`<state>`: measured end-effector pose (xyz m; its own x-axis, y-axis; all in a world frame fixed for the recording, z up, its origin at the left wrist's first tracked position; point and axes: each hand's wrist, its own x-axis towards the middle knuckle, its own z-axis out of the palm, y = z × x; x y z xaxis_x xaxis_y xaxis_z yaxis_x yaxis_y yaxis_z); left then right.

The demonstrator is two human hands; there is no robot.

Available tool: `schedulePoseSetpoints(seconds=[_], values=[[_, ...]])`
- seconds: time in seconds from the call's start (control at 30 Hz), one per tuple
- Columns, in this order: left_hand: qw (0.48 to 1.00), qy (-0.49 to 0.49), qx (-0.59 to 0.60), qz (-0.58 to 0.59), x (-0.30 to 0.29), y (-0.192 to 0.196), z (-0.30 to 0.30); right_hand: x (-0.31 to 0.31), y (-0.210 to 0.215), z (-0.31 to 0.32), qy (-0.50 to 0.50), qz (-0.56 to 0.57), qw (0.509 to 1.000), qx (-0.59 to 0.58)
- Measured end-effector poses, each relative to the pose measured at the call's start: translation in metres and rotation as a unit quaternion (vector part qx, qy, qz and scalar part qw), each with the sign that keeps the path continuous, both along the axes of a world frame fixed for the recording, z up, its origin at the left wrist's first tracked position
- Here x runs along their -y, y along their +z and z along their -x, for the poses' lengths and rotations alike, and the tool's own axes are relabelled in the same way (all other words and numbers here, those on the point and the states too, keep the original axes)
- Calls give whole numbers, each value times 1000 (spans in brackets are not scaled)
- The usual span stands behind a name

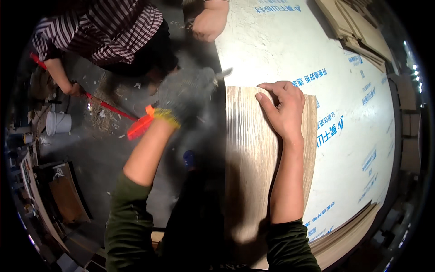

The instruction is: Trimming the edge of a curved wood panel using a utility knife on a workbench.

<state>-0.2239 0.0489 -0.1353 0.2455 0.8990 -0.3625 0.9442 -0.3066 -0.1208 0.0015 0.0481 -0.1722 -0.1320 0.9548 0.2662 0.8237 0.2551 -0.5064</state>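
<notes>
My right hand lies flat, fingers spread, on a light wood-grain panel that rests on a white sheet with blue print. My left hand wears a grey glove with a yellow cuff and is closed around a small tool whose metal tip points at the panel's far left corner. The gloved hand is blurred, so the tool's body cannot be made out.
Another person in a striped top crouches at the far left, sweeping debris with a red-handled broom; their other hand rests on the white sheet's edge. A white bucket stands on the grey floor. Wood boards are stacked at the far right.
</notes>
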Motion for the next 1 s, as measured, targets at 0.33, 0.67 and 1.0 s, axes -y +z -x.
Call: schedulePoseSetpoints(seconds=[0.33, 0.67, 1.0], values=[[819, 1, 490, -300, 26, -98, 12, -2, 1, 11, 6, 26, 1000, -12], [806, -1, 528, -268, 7, -100, -1, -7, -5, 10, 23, -4, 999, -37], [735, 201, 621, -183, 50, -79, 5, 9, -7, 27, 51, -23, 998, -32]])
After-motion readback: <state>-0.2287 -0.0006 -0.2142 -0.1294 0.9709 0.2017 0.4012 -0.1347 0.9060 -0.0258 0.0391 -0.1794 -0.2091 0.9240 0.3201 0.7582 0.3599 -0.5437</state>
